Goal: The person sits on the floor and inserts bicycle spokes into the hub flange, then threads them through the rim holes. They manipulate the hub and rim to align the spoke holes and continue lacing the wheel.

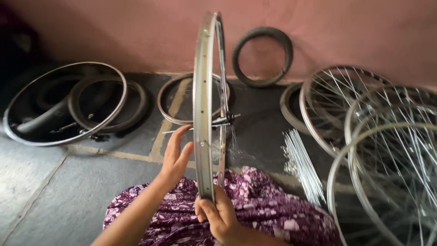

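I've got the rim [203, 105] upright, edge-on at centre frame, base on my lap. Right hand [218, 214] is clamped round it at 6 o'clock; left hand [175, 157] is open, fingers flat near the rim's left face by the hub [223, 120]. Rim looks light, stiff and smooth, prob slippery; best gripped at the bottom edge, not by the thin spokes. Count: 1 rim in hand, 1 spoke bundle [302, 166] at 3 o'clock, approx 4 wheels [391, 150] far right, 1 tyre [262, 57] at 12.
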Available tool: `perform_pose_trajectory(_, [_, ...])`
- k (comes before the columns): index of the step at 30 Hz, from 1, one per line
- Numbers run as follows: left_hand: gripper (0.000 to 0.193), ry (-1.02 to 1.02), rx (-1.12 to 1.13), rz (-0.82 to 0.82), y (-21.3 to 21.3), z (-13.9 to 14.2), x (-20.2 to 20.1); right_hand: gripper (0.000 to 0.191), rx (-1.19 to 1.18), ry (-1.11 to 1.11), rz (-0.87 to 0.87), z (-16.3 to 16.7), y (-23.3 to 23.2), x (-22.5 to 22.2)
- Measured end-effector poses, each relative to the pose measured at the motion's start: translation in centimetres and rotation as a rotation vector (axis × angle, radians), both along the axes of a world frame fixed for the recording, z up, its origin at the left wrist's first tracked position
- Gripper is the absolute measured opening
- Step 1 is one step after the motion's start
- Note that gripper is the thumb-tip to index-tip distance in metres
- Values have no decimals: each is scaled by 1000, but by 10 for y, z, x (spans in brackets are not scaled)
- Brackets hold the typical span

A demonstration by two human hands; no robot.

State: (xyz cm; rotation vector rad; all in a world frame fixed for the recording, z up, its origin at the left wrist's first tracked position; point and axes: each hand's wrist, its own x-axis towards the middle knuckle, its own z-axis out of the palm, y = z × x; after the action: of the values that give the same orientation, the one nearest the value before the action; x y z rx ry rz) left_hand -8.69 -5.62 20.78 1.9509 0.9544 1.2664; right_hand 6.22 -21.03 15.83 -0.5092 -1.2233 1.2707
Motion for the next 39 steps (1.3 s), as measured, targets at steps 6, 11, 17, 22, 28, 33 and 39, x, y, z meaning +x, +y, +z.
perform_pose_trajectory(6, [58, 433, 319, 330, 86, -68, -35, 47, 29, 11, 62, 2, 1, 15])
perform_pose_trajectory(11, [51, 624, 154, 476, 115, -93, -56, 44, -5, -5, 98, -1, -5, 26])
perform_pose_trajectory(17, [28, 259, -352, 425, 103, -105, -72, 33, 0, -1, 114, -12, -8, 19])
perform_pose_trajectory(22, [24, 253, -356, 505, 91, -108, -83, 32, 14, -3, 89, -10, -10, 14])
perform_pose_trajectory(28, [20, 248, -157, 596, 84, -104, -93, 34, 24, -80, 108, 5, -13, 27])
perform_pose_trajectory(33, [19, 282, -214, 627, 80, -104, -95, 35, 10, -93, 77, 1, -13, 23])
perform_pose_trajectory(39, [16, 334, -159, 580, 81, -93, -83, 31, 5, -14, 110, -13, -14, 22])
